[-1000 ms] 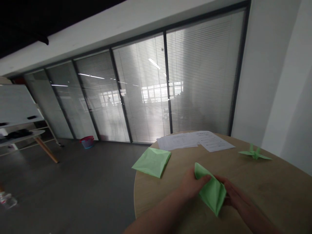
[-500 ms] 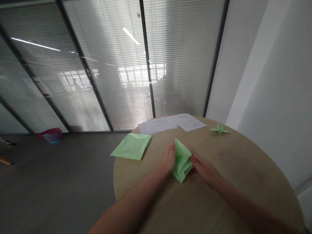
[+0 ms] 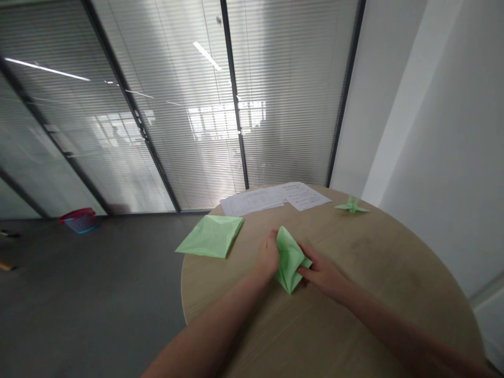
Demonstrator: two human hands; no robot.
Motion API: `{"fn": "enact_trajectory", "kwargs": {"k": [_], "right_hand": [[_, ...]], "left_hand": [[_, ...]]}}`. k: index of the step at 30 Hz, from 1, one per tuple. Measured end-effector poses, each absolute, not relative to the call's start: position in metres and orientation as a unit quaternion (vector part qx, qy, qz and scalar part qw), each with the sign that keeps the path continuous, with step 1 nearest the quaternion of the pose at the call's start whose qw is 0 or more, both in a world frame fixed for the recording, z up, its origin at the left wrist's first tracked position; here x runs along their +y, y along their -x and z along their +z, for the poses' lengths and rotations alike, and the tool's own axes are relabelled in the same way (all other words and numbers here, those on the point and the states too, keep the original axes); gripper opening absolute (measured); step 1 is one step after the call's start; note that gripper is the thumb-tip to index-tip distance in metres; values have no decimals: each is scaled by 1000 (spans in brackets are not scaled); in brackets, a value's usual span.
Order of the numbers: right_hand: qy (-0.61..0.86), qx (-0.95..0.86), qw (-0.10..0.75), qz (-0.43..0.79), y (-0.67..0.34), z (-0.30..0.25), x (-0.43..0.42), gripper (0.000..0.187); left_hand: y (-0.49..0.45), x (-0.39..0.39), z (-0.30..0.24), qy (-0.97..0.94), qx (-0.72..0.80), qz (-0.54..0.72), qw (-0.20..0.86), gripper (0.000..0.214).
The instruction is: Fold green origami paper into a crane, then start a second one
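Observation:
A partly folded light green paper lies on the round wooden table, in front of me. My left hand grips its left edge with the fingers curled round it. My right hand pinches its right side, fingers closed on the paper. The paper's point rises between the two hands.
A flat stack of green paper sheets overhangs the table's left edge. White printed sheets lie at the far rim. A finished green paper crane stands at the far right. Glass partitions with blinds lie beyond, and a red basket sits on the floor.
The view swung down and to the right, dropping the whiteboard out of sight. Both hands have stayed on the green paper, and the right fingers have closed further over its right flap.

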State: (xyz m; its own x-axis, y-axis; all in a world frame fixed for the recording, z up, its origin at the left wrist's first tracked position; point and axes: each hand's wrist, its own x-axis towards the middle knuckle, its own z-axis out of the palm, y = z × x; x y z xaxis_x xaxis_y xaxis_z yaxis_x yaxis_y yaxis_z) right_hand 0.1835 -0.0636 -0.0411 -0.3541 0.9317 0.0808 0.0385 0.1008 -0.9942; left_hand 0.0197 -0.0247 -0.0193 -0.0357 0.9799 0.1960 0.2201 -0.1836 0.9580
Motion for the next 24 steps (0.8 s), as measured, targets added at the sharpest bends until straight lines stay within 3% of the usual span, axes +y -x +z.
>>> {"fn": "enact_trajectory", "kwargs": {"k": [18, 24], "right_hand": [[374, -615, 399, 568, -184, -32, -69, 53], [341, -559, 445, 611, -188, -32, -68, 51]], "left_hand": [[-16, -29, -5, -643, 451, 600, 150, 4], [-10, -36, -1, -752, 405, 518, 40, 22]]}}
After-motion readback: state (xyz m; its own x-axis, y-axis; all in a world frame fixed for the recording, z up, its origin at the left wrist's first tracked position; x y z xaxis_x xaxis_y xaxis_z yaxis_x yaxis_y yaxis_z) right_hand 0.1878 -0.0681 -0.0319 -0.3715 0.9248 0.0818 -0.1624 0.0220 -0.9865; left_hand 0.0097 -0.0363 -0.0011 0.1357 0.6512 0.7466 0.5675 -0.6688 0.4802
